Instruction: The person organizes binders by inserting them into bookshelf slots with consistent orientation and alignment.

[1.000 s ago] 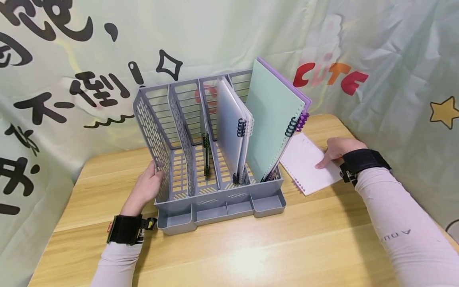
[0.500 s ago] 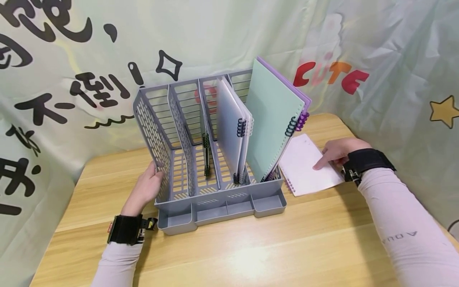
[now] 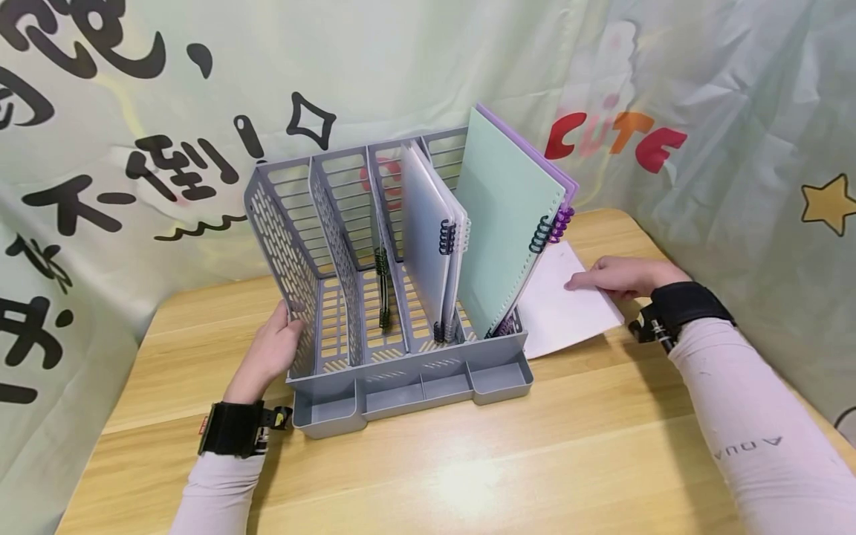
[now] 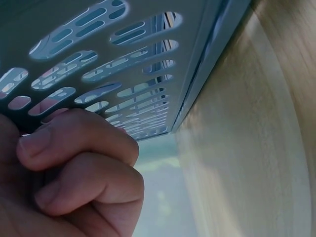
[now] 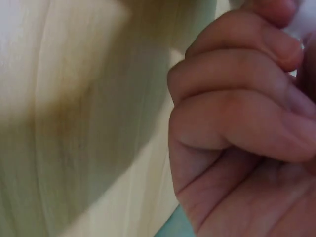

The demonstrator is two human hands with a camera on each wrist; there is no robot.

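A grey desktop file organizer (image 3: 428,362) stands on the table, its left perforated side wall gripped by my left hand (image 3: 270,345). Curled fingers (image 4: 94,182) show close against that slotted wall in the left wrist view. My right hand (image 3: 625,276) pinches the right edge of a white spiral notebook (image 3: 562,319), thumb on top. The notebook's left part is hidden behind the organizer and a mint-green spiral notebook (image 3: 504,215). That green one leans upright in the rightmost slot with a purple notebook (image 3: 567,186) behind it. In the right wrist view, the other fingers (image 5: 232,98) are curled.
Translucent-covered spiral notebooks (image 3: 428,245) stand in the slot left of the green one. A slim dark-coiled notebook (image 3: 383,293) is in the slot beside them. Small trays line the organizer's front. A printed curtain (image 3: 401,67) hangs behind the wooden table (image 3: 414,475).
The white notebook has slid left, its coil edge going out of sight behind the organizer, and its near edge now looks raised. My right hand moved left with it. The left hand stays put.
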